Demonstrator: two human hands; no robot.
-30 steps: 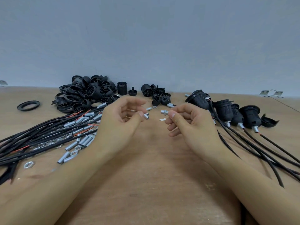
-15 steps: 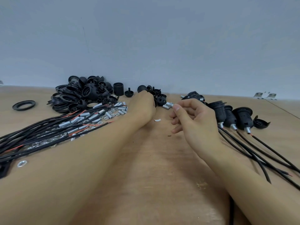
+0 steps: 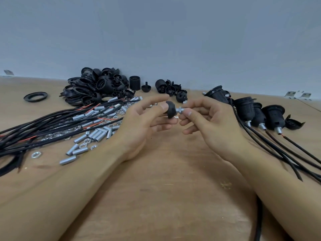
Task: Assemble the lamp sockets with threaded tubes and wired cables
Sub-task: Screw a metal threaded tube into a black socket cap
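Note:
My left hand grips a black domed socket cap between thumb and fingers, held above the middle of the wooden table. A short silver threaded tube with a nut sticks out of the cap to the right. My right hand pinches the free end of that tube between thumb and forefinger. Loose silver tubes and nuts lie to the left among a bundle of black cables.
A heap of black socket parts lies at the back left, with a lone black ring further left. A few more caps sit at the back centre. Several assembled sockets with cables lie at the right.
My left hand reached back to the caps, then came forward holding a black cap. That cap now sits against the tube in my right hand.

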